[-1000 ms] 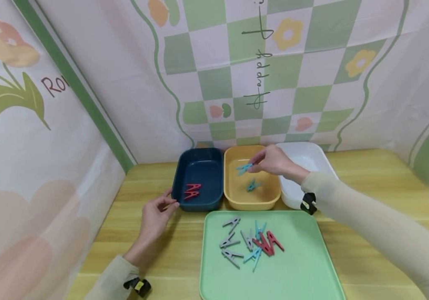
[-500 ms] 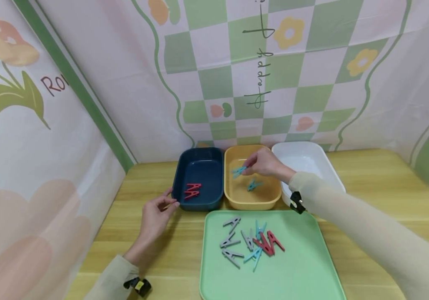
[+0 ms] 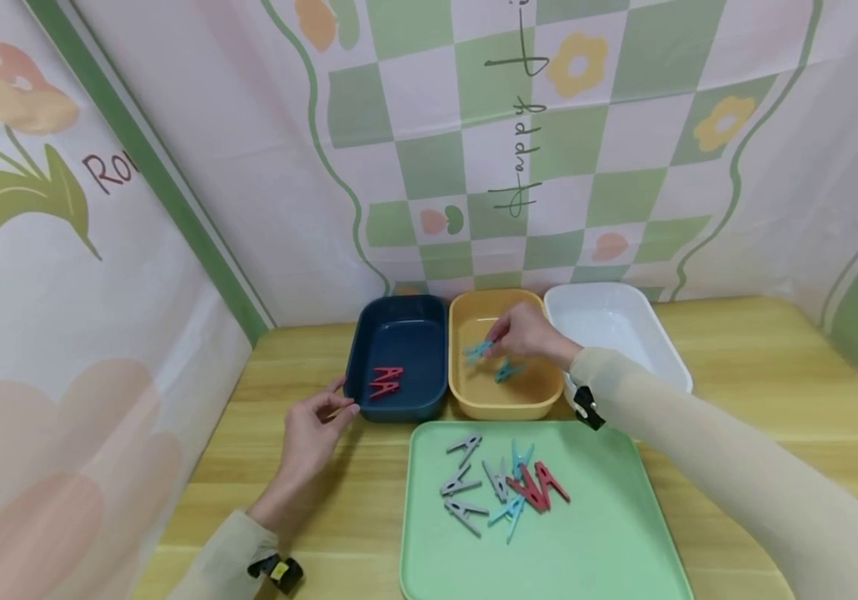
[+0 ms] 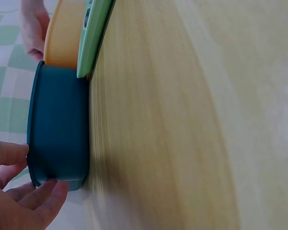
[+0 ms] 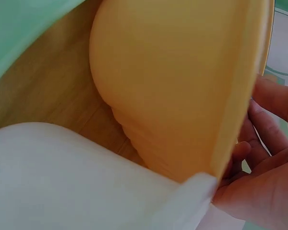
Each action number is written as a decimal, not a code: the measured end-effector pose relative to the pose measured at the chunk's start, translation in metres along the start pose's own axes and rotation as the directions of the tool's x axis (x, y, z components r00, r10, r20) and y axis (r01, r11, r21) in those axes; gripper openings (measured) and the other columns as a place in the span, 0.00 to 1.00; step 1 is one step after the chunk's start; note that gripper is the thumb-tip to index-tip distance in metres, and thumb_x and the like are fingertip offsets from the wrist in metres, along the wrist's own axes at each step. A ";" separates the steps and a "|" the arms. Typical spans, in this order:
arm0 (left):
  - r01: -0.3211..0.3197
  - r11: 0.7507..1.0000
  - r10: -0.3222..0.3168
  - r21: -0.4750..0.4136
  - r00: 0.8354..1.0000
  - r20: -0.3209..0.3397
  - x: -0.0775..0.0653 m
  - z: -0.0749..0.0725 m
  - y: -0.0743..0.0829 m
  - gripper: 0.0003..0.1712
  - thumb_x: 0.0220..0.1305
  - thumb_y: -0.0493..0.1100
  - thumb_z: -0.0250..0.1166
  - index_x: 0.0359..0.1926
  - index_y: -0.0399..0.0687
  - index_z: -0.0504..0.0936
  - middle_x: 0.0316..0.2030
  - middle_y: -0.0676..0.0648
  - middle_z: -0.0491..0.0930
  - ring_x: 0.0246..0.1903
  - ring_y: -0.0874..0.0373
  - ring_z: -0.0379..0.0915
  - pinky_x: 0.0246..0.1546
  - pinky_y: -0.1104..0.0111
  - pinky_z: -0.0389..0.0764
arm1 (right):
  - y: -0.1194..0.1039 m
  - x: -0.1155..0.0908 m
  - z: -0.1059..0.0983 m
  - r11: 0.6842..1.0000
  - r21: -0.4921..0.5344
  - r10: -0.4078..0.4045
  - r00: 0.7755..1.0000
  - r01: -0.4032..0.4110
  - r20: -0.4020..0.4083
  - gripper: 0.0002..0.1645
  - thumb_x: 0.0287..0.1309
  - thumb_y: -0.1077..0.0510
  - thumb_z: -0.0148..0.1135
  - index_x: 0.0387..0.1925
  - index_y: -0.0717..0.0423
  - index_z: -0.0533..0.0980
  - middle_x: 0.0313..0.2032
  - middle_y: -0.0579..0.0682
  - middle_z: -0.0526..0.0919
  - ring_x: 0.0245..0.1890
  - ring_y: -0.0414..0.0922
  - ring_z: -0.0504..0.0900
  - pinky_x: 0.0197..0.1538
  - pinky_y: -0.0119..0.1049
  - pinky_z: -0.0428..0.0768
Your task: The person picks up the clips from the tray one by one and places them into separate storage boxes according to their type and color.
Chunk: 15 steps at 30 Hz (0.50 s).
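My right hand [image 3: 528, 332] reaches over the yellow bin [image 3: 506, 412] and pinches a light blue clothespin [image 3: 476, 351] at its fingertips. Another blue clothespin [image 3: 506, 371] lies on that bin's floor. In the right wrist view the clothespin is hidden behind the bin's wall. My left hand [image 3: 312, 429] holds the near left corner of the dark blue bin [image 3: 408, 412], with fingertips at its rim and outer wall in the left wrist view. Two red clothespins [image 3: 385, 382] lie inside the dark blue bin.
A white bin [image 3: 616, 321] stands right of the yellow one. In front, a green tray [image 3: 586, 533] bears several grey clothespins [image 3: 463, 517], two red clothespins [image 3: 539, 485] and two blue clothespins [image 3: 507, 512]. A patterned cloth [image 3: 489, 167] hangs behind the wooden table [image 3: 744, 367].
My right hand has moved a little left and lower in the yellow bin with the blue clothespin. The left hand stays at the dark blue bin's corner.
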<state>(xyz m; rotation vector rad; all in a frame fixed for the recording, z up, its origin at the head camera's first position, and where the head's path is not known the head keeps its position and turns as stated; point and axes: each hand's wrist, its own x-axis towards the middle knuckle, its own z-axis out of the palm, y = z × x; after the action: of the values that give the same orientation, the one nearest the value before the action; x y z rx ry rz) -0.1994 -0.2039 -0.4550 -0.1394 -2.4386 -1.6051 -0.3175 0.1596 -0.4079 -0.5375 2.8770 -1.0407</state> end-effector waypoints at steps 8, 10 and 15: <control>0.002 1.000 -0.002 -0.008 1.000 -0.003 0.000 0.000 0.000 0.02 0.66 0.30 0.73 0.38 0.32 0.88 0.64 0.41 0.81 0.58 0.45 0.82 0.44 0.72 0.86 | -0.002 0.001 0.000 0.999 -0.012 0.030 0.999 -0.029 0.019 0.11 0.53 0.61 0.82 0.35 0.64 0.90 0.31 0.52 0.91 0.36 0.49 0.85 0.44 0.39 0.82; 0.005 1.000 -0.005 -0.006 1.000 -0.004 0.000 0.000 0.000 0.03 0.66 0.30 0.73 0.38 0.32 0.88 0.64 0.41 0.81 0.58 0.45 0.82 0.44 0.72 0.86 | -0.002 0.001 -0.001 0.999 -0.015 0.043 0.999 -0.042 0.018 0.13 0.54 0.61 0.82 0.38 0.65 0.89 0.33 0.53 0.91 0.38 0.50 0.86 0.47 0.41 0.84; 0.003 1.000 -0.003 0.002 1.000 -0.004 -0.001 0.001 0.001 0.03 0.66 0.32 0.74 0.37 0.33 0.88 0.64 0.41 0.81 0.59 0.45 0.81 0.46 0.71 0.86 | -0.006 -0.002 -0.008 0.998 0.009 0.063 0.998 -0.063 -0.004 0.17 0.56 0.61 0.80 0.44 0.67 0.88 0.36 0.55 0.91 0.42 0.52 0.87 0.53 0.47 0.83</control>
<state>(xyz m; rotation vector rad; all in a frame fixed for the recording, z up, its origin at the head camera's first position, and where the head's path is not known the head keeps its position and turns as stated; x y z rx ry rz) -0.1988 -0.2030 -0.4544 -0.1317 -2.4385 -1.6024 -0.3151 0.1602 -0.3980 -0.4418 2.8711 -1.0467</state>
